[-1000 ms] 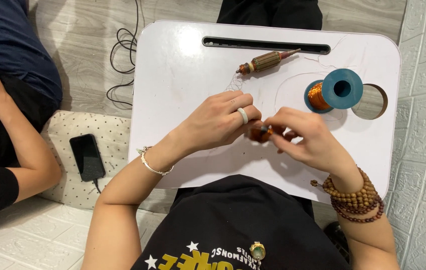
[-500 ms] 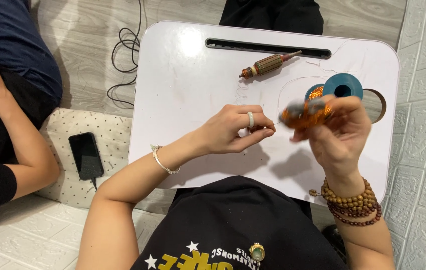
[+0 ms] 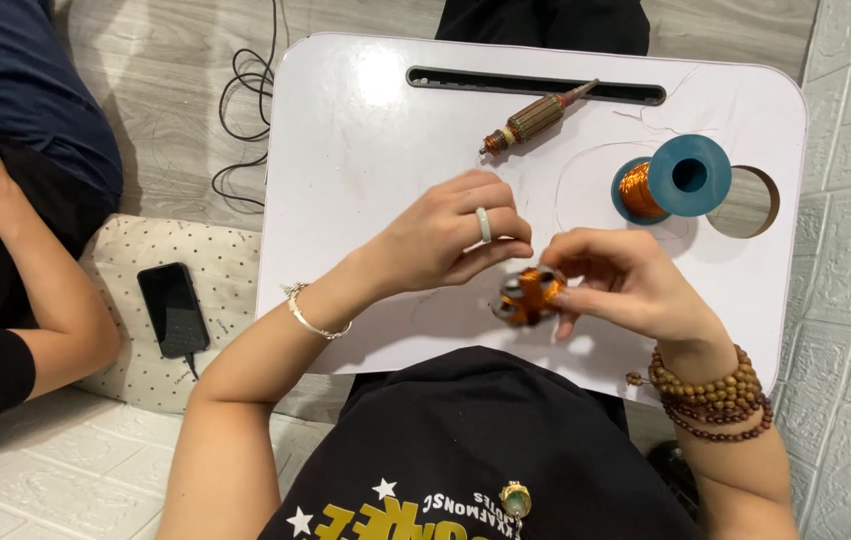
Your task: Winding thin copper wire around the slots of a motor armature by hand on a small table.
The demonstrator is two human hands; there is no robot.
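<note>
Right hand [image 3: 625,285] grips coil [image 3: 527,296] over my table [image 3: 365,130] | left hand [image 3: 450,240] pinches beside it, content unclear | spool [image 3: 670,180] near, feeding wire

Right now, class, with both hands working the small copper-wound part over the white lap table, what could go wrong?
The thin copper wire trailing loose across the white lap table might snag or kink. The blue spool of copper wire lies beside a round hole and could roll in. The small copper-wound part, pinched only by fingertips, could slip.
</note>
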